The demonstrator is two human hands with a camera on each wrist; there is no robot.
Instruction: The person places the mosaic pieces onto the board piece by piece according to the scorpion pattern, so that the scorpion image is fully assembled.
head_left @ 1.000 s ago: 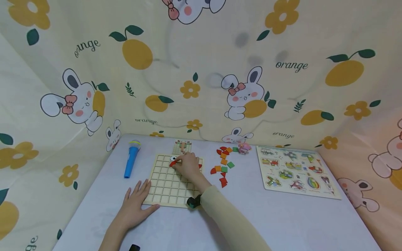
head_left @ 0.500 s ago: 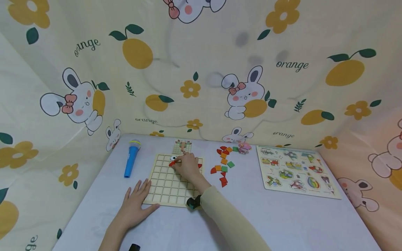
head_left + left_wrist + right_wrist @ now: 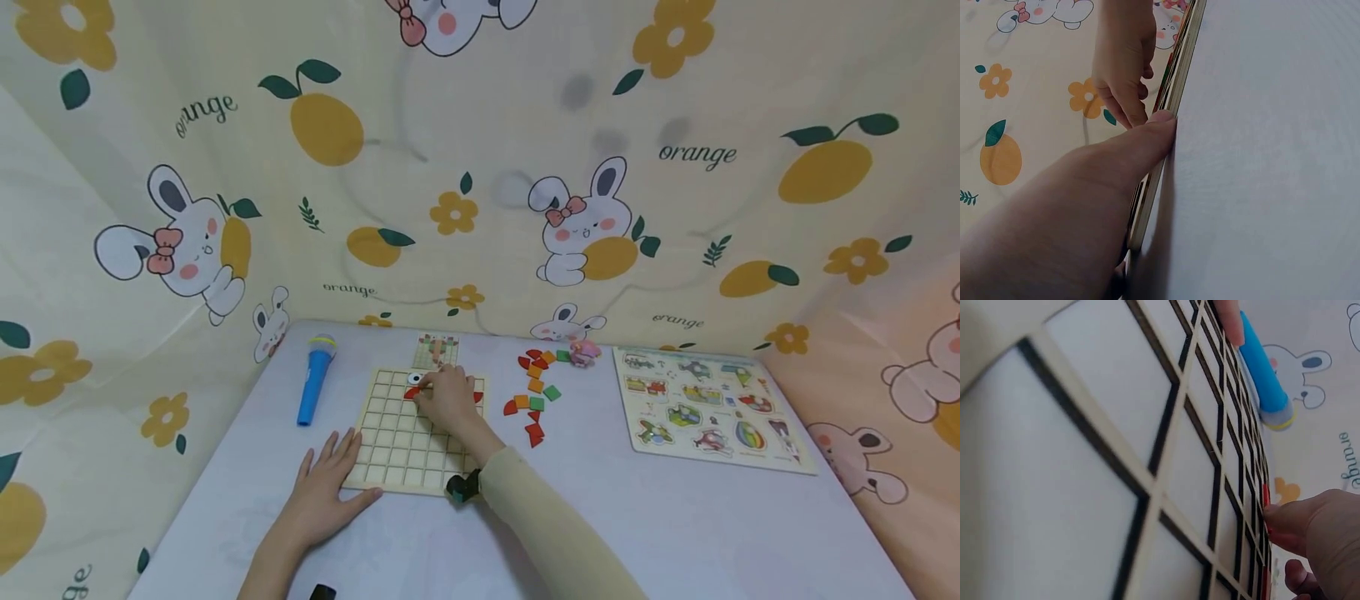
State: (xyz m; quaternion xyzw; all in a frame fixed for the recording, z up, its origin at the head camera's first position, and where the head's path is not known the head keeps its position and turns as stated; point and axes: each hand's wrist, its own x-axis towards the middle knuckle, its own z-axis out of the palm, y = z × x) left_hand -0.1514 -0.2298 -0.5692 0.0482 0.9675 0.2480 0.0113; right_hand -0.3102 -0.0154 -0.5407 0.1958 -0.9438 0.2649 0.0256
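A wooden grid board [image 3: 397, 454] lies on the table. My left hand [image 3: 318, 500] rests at its lower left corner, fingers spread and fairly straight; in the left wrist view the thumb [image 3: 1154, 131] touches the board's edge. Over the board's far rows, my right hand [image 3: 452, 404] pinches a small red piece [image 3: 412, 392] at a grid cell. The right wrist view shows thumb and fingers [image 3: 1291, 519] at red in the grid; the piece is partly hidden. A round eye piece [image 3: 414, 379] sits just beyond the fingertips. Another red piece [image 3: 478, 397] lies right of the hand.
Behind the board lies a patterned picture card [image 3: 435, 352]. A blue toy microphone [image 3: 315, 383] is at left. Several red, orange and green pieces [image 3: 535, 386] lie scattered to the right, near a pink figurine [image 3: 583, 354]. Farther right is a picture puzzle board [image 3: 705, 408].
Both hands stay in nearly the same places. The right fingers remain at the red piece, with only a very slight shift in the view.
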